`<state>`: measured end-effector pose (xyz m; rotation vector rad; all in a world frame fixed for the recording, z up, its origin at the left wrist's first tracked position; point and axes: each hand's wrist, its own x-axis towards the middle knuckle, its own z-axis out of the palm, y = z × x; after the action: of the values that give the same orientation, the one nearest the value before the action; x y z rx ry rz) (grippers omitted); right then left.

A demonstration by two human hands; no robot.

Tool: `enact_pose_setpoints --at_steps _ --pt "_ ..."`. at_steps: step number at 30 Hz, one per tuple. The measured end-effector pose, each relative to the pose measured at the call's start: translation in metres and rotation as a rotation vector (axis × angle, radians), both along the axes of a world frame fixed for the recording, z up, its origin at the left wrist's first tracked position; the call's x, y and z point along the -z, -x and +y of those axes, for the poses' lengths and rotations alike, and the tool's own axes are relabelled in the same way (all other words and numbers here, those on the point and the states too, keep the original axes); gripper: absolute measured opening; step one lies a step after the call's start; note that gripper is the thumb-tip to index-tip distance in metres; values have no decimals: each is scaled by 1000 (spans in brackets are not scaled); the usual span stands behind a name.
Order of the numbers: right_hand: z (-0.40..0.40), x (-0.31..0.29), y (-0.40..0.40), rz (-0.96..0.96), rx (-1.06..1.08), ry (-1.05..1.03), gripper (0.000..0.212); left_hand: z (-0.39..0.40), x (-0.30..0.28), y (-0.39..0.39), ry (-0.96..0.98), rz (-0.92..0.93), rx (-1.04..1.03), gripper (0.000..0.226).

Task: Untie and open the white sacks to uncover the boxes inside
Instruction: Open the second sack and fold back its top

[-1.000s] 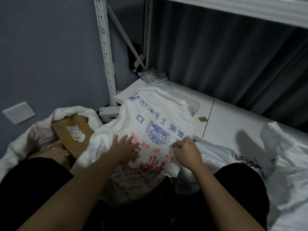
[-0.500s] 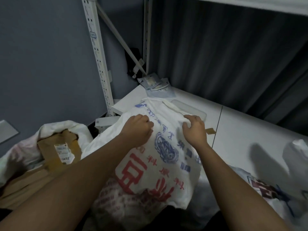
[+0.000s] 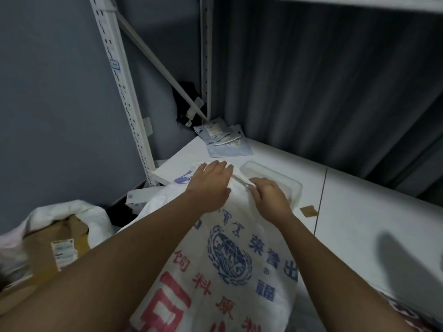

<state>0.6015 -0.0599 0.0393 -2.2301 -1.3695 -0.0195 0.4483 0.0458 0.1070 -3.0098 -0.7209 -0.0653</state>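
Nearest the camera, the printed white sack [image 3: 227,264] lies tilted up over the person's lap, its mouth end leaning on the near edge of the white shelf [image 3: 359,224]. It looks like woven plastic cloth: light, limp and probably a little slick, with a firm bulk inside that I judge to be a box, so the weight sits low while the top folds freely. At the mouth, the left hand [image 3: 211,185] lies over the gathered top with fingers loosely bent, pressing it down, and the right hand [image 3: 271,197] pinches the twisted white tie [image 3: 241,179]; that knot is the place to hold. To the left an already opened sack [image 3: 72,212] shows a cardboard box [image 3: 48,248]. Beyond the hands a clear plastic tray [image 3: 275,180] crowds the shelf edge; open room lies rightward across the shelf, while the slotted upright [image 3: 124,92] and dark curtain [image 3: 311,80] close off the far side.
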Motion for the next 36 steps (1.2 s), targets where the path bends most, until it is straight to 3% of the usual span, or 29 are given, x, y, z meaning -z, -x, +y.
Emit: enact_pose_setpoints --at_steps 4,9,11,16,20,23,26,29,31,34,36 --pt "-21 -39 22 -103 -190 -196 32 -6 -30 6 40 -86 14 63" --pt "-48 -118 49 -193 -233 -320 39 -20 -92 25 9 -302 168 22" --pt "-59 -155 62 -200 -227 -386 33 -31 -125 36 -30 -359 156 19" --pt "-97 -259 100 0 -220 -435 13 -56 -221 89 -106 -550 169 19" --pt "-127 -321 130 145 -246 -244 33 -77 -296 148 -136 -623 224 26" --pt "-144 -368 153 -9 -199 -197 42 -97 -339 193 -270 -611 208 26" --pt "-158 -427 176 -471 -69 -288 52 -114 -377 230 -498 -658 158 38" --pt "-169 -460 196 -670 21 -448 58 -123 -401 260 -549 -805 152 45" --pt "-169 -457 201 -641 9 -450 56 -125 -398 276 -531 -769 110 43" --pt "-163 -436 197 -500 -158 -238 60 -121 -378 290 -528 -516 27 43" --pt "-160 -428 192 -431 -280 -138 62 -116 -369 292 -515 -478 25 40"
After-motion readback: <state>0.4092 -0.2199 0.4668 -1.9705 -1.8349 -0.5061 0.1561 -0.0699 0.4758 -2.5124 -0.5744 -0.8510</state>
